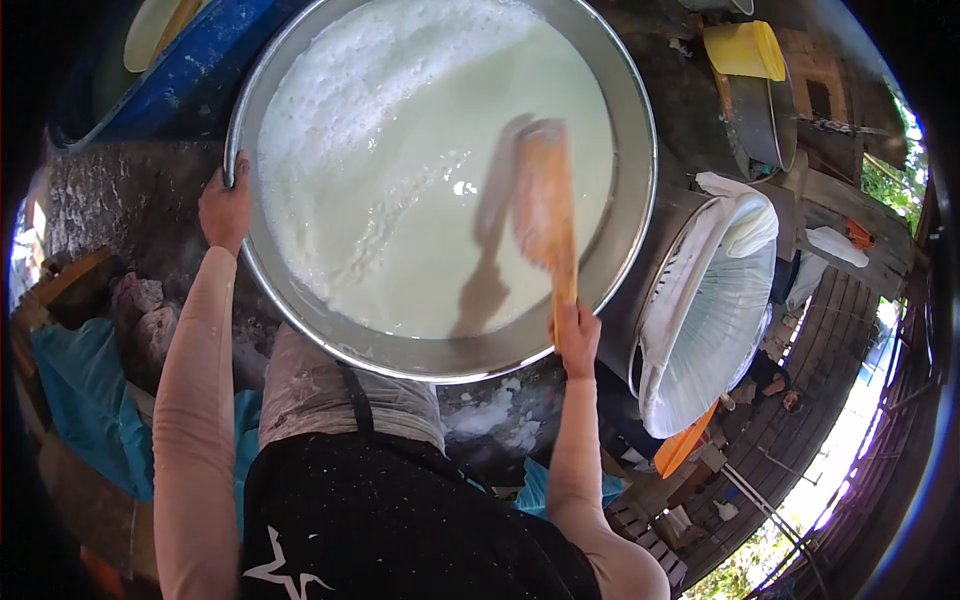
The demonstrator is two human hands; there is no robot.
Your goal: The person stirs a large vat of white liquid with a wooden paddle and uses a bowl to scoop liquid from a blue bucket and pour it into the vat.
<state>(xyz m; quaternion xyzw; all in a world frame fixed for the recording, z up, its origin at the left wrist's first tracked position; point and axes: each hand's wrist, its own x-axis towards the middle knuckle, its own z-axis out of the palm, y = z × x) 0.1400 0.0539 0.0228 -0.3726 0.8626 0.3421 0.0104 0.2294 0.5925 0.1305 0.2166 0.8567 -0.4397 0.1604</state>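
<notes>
A large round metal basin (640,240) stands before me, holding pale milky liquid (400,210) with white foam (360,60) along its far left side. On the basin's left rim my left hand (226,208) is closed, with the thumb over the edge. My right hand (576,340) grips the handle of a wooden paddle (545,200) at the near right. The paddle's broad blade is wet and whitish, and it is held over the liquid, casting a shadow to its left. Whether the blade's tip touches the surface I cannot tell.
Right of the basin stands a metal pot lined with white cloth (720,300). A blue tub (190,70) is at the far left. Beyond the pot, a yellow container (745,50) sits on another metal vessel (765,120). Blue sheeting (95,400) lies at the left. A person (768,380) is farther right.
</notes>
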